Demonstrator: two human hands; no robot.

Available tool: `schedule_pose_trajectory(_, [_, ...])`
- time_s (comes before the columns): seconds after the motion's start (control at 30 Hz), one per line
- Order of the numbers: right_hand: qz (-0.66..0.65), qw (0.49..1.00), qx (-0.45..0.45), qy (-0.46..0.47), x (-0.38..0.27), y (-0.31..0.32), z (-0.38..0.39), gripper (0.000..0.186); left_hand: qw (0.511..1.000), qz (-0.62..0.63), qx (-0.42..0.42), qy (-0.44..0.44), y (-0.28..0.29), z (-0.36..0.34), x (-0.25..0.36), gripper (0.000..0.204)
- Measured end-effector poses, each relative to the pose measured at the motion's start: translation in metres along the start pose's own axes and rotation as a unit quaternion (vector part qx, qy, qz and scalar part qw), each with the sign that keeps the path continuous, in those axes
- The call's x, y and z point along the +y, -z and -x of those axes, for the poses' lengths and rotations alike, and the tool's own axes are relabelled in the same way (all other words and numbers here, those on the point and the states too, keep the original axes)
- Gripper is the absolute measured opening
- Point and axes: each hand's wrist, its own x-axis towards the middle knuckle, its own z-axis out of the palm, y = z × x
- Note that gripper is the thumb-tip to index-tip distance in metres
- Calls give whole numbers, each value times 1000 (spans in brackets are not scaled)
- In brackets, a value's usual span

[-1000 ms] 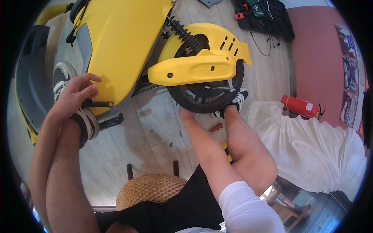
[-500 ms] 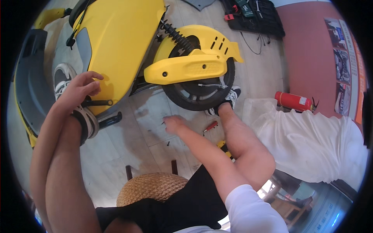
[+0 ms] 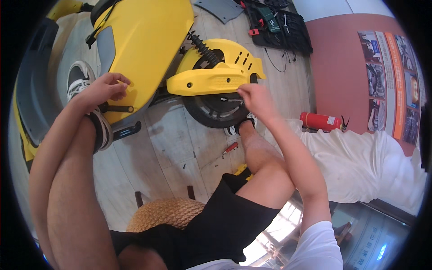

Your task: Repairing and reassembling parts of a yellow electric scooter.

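My left hand (image 3: 109,90) hovers at the yellow body panel (image 3: 148,36) of a scooter, above a dark pedal-like lever (image 3: 118,108). Its fingers are loosely bent and apart, with nothing visible in them. My right hand (image 3: 257,101) is by the rear wheel (image 3: 208,111), its fingertips pinched at the right end of the yellow swingarm cover (image 3: 202,83). Whatever lies between those fingertips is too small to make out. Two dark holes show in the cover. A thin cable end (image 3: 231,99) crosses the wheel below it. A black coil shock absorber (image 3: 203,48) rises above.
On the floor lie a red-handled tool (image 3: 231,147) and a small dark screw (image 3: 184,166). An open black tool case (image 3: 288,33) sits at the far right, a grey panel (image 3: 220,9) beside it. A red fire extinguisher (image 3: 320,122) lies by white cloth (image 3: 351,166).
My right hand has moved up and right from above the floor to the swingarm cover. My left hand stays at the body panel. The view has shifted slightly rightward.
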Motion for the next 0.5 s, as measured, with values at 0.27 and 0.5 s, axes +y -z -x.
schedule_pose_trajectory(0.27, [7,998,1,-57,17,-40,-43,16,999,46,2,-4,3,2,-6,28])
schedule_pose_trajectory(0.5, [12,999,10,-36,20,-50,-51,14,998,60,26,-3,4,7,-2,31])
